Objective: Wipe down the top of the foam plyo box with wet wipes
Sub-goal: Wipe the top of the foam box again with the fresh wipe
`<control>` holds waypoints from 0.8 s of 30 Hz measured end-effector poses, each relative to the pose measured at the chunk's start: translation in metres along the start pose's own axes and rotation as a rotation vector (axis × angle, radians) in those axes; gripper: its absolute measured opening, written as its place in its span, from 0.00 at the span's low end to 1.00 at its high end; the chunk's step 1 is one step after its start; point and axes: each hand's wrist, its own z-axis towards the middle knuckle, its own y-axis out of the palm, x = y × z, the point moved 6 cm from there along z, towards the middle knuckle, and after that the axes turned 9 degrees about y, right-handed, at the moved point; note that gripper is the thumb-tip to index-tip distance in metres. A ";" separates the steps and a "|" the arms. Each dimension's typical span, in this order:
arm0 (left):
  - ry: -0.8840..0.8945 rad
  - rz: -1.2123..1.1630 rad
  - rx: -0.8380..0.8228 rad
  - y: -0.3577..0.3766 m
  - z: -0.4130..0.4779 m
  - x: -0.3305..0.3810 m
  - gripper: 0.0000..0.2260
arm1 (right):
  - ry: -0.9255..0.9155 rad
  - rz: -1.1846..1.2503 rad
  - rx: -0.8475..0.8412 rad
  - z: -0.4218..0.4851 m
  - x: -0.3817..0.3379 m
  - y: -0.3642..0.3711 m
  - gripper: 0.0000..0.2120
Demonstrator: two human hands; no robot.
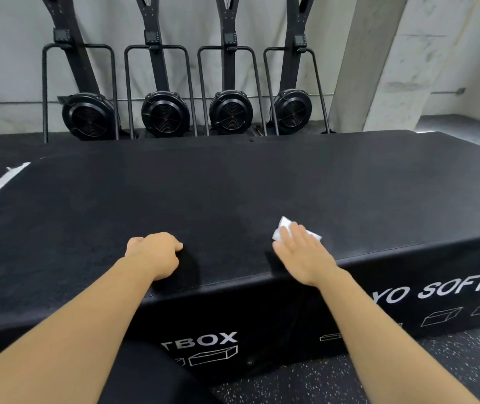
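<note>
Black box (233, 185) on speckled floor (407, 374), white wipe (282, 228) on its top right of centre under flat right hand (303, 255), left hand (154, 253) curled at centre

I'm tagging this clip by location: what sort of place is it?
Most likely a gym: a black foam plyo box printed SOFTBOX, four black fan-wheel exercise machines along the wall, and speckled rubber flooring.

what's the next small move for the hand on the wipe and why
Probably slide the right hand and wet wipe forward: they sit near the front edge of the box top, with most of it lying beyond.
</note>
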 end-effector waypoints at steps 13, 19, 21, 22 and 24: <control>0.037 -0.065 0.015 0.000 -0.002 -0.005 0.25 | 0.016 0.104 -0.133 0.008 -0.122 0.020 0.30; 0.031 -0.114 0.031 0.001 -0.006 -0.007 0.17 | -0.194 0.164 -0.285 0.001 -0.181 0.023 0.26; 0.044 -0.113 0.014 0.003 -0.006 -0.008 0.22 | -0.253 0.089 -0.290 0.006 -0.177 0.020 0.25; 0.051 -0.115 0.002 0.004 -0.006 -0.009 0.25 | -0.267 0.042 -0.282 0.009 -0.171 0.019 0.24; 0.053 -0.119 -0.020 0.005 -0.006 -0.010 0.26 | -0.286 -0.054 -0.217 0.016 -0.156 0.016 0.23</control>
